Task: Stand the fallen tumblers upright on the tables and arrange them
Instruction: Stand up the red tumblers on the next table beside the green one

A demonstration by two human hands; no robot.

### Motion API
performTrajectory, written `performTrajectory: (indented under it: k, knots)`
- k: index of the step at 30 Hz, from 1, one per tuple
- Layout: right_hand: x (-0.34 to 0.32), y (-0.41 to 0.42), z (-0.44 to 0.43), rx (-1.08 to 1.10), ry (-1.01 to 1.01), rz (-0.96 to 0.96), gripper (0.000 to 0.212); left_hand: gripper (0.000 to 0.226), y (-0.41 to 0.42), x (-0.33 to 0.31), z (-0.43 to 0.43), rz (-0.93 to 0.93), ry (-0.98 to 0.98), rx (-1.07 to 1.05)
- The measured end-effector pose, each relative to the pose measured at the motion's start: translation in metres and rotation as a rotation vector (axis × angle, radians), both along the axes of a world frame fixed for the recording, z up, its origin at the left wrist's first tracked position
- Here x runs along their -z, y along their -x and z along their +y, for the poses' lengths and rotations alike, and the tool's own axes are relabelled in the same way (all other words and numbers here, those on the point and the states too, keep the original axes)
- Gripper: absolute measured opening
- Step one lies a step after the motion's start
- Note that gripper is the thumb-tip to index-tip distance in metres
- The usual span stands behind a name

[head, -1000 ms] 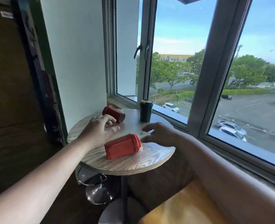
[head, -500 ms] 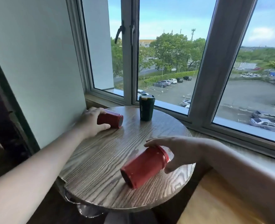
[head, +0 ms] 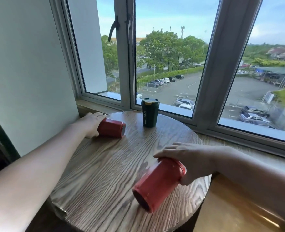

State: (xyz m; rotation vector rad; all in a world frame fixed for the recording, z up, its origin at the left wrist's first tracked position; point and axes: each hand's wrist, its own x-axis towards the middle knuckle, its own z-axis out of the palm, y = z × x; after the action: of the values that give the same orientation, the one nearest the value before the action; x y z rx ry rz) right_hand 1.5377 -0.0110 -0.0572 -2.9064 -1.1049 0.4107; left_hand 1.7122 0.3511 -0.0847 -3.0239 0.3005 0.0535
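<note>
Two red tumblers lie on their sides on a round wooden table (head: pixel 105 173). My left hand (head: pixel 92 123) grips the lid end of the far red tumbler (head: pixel 112 128) at the table's back left; its base faces right. My right hand (head: pixel 187 159) is closed over the lid end of the near red tumbler (head: pixel 157 181), whose base points toward me and whose lid end is tilted up a little. A dark green tumbler (head: pixel 149 113) with a lid stands upright at the back of the table, untouched.
A window with a grey frame (head: pixel 210 72) and a sill (head: pixel 239 141) runs right behind the table. A pale wall (head: pixel 26 72) stands at the left. A yellowish wooden surface (head: pixel 230 206) lies at the lower right, beside the table's edge.
The view came closer to the table. My left hand settled on the far red tumbler. My right hand took hold of the near red tumbler and turned it, raising its lid end.
</note>
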Motion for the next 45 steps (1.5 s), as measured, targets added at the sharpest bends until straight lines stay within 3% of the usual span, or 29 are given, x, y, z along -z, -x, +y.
performTrajectory:
  k: [11, 18, 29, 36, 41, 45]
  knots:
    - [0.005, -0.02, -0.006, 0.071, -0.159, 0.055, 0.089, 0.087, -0.014, 0.005, 0.0, -0.04, 0.072, 0.019]
    - [-0.038, -0.053, 0.005, 0.099, -0.343, 0.015, 0.091, 0.089, -0.018, 0.006, 0.002, -0.028, 0.054, 0.013]
    - [-0.035, -0.079, 0.042, 0.058, -0.23, -0.048, 0.094, 0.095, -0.02, 0.005, 0.004, 0.001, 0.071, -0.016]
    - [-0.029, -0.074, 0.03, 0.101, -0.284, -0.024, 0.097, 0.086, -0.011, 0.0, 0.009, -0.01, 0.185, 0.017]
    - [-0.028, -0.067, 0.029, 0.215, -0.371, -0.028, 0.099, 0.082, 0.003, -0.013, 0.003, -0.004, 0.472, -0.018]
    - [-0.029, -0.065, 0.029, 0.315, -0.332, -0.095, 0.104, 0.076, 0.019, -0.044, -0.02, -0.109, 0.562, 0.091]
